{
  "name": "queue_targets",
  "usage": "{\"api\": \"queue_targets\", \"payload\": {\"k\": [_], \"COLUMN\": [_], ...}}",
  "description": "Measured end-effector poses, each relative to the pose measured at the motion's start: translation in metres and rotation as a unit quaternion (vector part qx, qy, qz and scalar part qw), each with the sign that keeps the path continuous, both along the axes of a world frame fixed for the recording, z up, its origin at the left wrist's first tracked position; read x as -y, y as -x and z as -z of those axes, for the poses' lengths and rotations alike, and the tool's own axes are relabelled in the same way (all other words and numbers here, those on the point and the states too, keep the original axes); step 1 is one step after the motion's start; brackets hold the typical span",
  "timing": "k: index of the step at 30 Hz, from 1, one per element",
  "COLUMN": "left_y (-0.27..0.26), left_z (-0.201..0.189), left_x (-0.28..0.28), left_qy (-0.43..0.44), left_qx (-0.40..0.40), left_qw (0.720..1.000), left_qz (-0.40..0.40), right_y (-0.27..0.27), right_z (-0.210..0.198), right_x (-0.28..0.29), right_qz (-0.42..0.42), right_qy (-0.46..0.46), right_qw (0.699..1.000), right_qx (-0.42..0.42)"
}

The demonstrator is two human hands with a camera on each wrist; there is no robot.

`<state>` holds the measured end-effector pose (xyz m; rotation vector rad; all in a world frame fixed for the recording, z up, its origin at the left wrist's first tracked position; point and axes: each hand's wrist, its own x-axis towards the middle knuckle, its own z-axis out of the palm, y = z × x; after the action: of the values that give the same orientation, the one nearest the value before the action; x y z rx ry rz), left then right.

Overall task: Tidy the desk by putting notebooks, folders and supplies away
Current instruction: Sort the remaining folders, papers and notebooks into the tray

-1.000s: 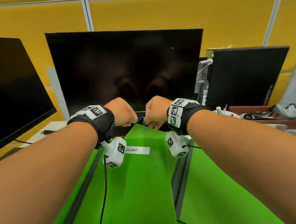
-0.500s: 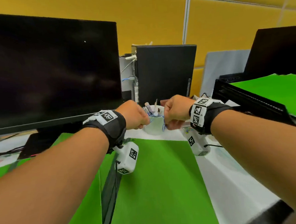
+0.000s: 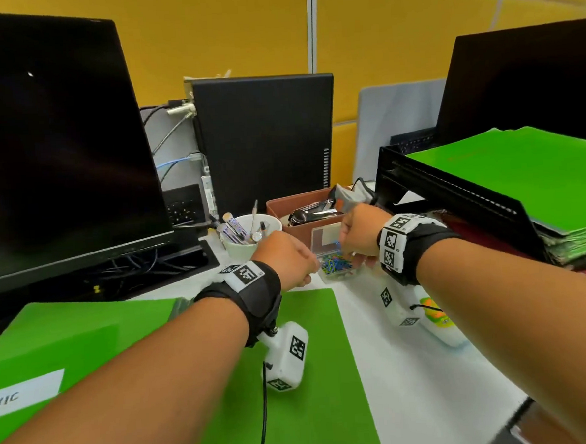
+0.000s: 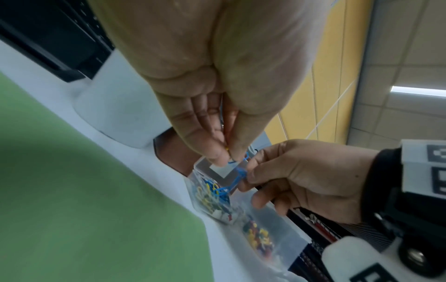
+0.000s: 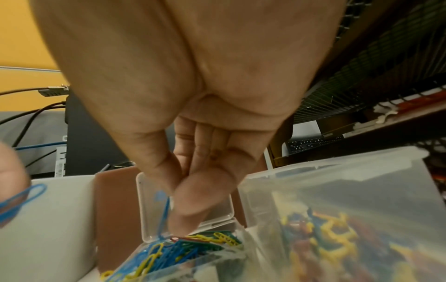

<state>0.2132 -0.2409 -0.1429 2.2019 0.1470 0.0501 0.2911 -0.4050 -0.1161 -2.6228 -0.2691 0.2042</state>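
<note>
A small clear box of coloured paper clips [image 3: 335,265] stands open on the white desk beside the green folder [image 3: 304,375]. Both hands hover just above it. My left hand [image 3: 303,267] pinches a blue paper clip [image 4: 237,158] between thumb and forefinger. My right hand [image 3: 353,252] pinches another blue paper clip [image 5: 164,211], whose lower end dips into the box of clips [image 5: 183,246]. In the left wrist view, the right hand [image 4: 243,177] is close to the left hand [image 4: 228,156] over the open lid. The fingertips are hidden in the head view.
A second clear box with coloured pins [image 5: 337,229] sits right of the clip box. Behind stand a white cup of pens [image 3: 251,234] and a brown tray with a stapler [image 3: 311,213]. A black paper tray stacked with green folders [image 3: 522,180] is at the right, a monitor [image 3: 57,150] at the left.
Both hands moved right with the blue clips, from above the labelled green folder to above the open clip box. The head view swung right with them.
</note>
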Motion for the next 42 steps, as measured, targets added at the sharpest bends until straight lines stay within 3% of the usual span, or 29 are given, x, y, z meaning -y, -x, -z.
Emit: {"api": "queue_targets", "payload": {"k": [5,11,17,20,25,27,35,42], "left_y": [-0.022,-0.044,-0.057,-0.058,-0.058,-0.058,-0.063,-0.068], "left_z": [0.002,0.006,0.009,0.006,-0.003,-0.007,-0.009,-0.006], "left_x": [0.017,0.037,0.054,0.061,0.08,0.089,0.112,0.108], "left_qy": [-0.047,-0.158,-0.182,-0.137,0.074,0.112,0.174,0.144], "left_qx": [0.004,0.055,0.05,0.072,0.063,0.058,0.034,0.012], "left_qw": [0.999,0.985,0.982,0.988,0.995,0.992,0.984,0.989], "left_qz": [0.011,-0.034,-0.025,-0.026,-0.01,-0.007,-0.017,0.004], "right_y": [-0.009,-0.012,-0.01,-0.011,0.0,0.005,0.01,0.004], "right_z": [0.003,-0.003,-0.006,-0.006,-0.004,-0.005,-0.006,-0.004], "right_x": [0.015,0.029,0.049,0.06,0.073,0.076,0.089,0.086], "right_qz": [0.006,0.049,0.08,0.07,0.023,0.025,0.055,0.084], "right_qy": [-0.012,-0.08,-0.105,-0.128,-0.216,-0.237,-0.219,-0.131], "right_qw": [0.998,0.995,0.99,0.989,0.976,0.971,0.973,0.986], "right_qx": [0.054,0.036,0.042,0.028,-0.014,0.002,0.039,0.067]}}
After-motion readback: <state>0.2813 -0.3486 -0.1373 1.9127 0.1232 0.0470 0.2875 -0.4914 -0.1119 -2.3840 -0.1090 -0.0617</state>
